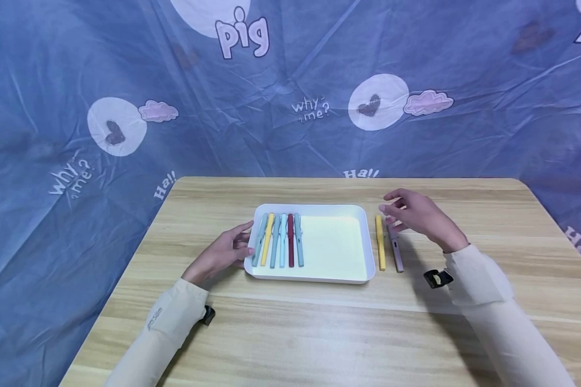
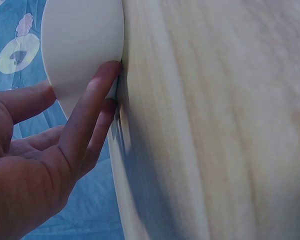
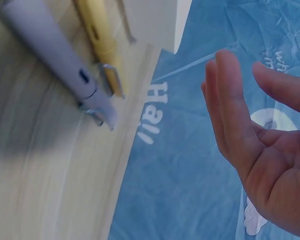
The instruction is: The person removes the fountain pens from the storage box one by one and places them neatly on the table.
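Note:
A white tray (image 1: 339, 244) stands on the table with several capped pens side by side along its left part: blue-grey, yellow, pale blue and a dark red pen (image 1: 291, 242). My left hand (image 1: 222, 248) holds the tray's left end, thumb and fingers set against its wall (image 2: 85, 45). Right of the tray lie a yellow pen (image 1: 380, 244) and a light purple pen (image 1: 396, 251), roughly parallel. Above the purple pen's far end is my right hand (image 1: 413, 215), holding nothing. In the right wrist view its fingers (image 3: 230, 95) are apart from both pens.
The wooden table (image 1: 290, 333) has its far edge just beyond the tray. Behind it hangs a blue printed cloth (image 1: 271, 134). Small black devices (image 1: 438, 278) sit at both wrists.

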Demonstrator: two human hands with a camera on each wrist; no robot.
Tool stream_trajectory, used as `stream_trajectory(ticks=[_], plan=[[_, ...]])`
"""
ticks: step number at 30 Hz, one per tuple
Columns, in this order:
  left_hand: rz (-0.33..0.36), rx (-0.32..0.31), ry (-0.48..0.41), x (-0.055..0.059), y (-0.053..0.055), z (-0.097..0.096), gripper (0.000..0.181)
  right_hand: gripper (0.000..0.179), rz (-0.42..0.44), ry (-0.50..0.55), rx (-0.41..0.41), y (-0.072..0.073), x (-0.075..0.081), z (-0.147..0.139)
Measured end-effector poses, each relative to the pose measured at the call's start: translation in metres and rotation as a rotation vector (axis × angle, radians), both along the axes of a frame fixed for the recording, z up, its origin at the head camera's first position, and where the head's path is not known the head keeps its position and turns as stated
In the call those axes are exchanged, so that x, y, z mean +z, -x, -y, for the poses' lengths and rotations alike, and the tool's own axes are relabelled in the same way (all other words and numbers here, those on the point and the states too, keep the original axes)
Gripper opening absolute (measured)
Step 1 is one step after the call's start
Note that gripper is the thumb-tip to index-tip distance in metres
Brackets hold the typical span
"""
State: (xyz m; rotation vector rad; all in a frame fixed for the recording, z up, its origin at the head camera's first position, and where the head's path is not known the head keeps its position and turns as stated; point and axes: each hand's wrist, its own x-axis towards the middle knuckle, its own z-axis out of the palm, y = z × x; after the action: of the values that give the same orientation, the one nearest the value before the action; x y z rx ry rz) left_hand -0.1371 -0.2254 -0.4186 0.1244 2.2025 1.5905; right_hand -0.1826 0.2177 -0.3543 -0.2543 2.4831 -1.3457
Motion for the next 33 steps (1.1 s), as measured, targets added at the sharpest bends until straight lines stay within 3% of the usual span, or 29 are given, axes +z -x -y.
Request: stream_trajectory(ticks=[13,24,33], plan=[[0.017,0.018,0.031,0.004,0.002,0.000,0.077,0.052,0.003,0.002,0.045,0.008,0.011,0.029],[0.026,0.016,0.029,-0.001,-0.004,0.000,0.077,0.053,0.052,-0.010,0.073,0.007,0.003,0.043],[0.015,0.019,0.022,-0.002,0.000,0.002,0.076,0.049,0.030,-0.014,0.100,0.013,0.006,0.057]])
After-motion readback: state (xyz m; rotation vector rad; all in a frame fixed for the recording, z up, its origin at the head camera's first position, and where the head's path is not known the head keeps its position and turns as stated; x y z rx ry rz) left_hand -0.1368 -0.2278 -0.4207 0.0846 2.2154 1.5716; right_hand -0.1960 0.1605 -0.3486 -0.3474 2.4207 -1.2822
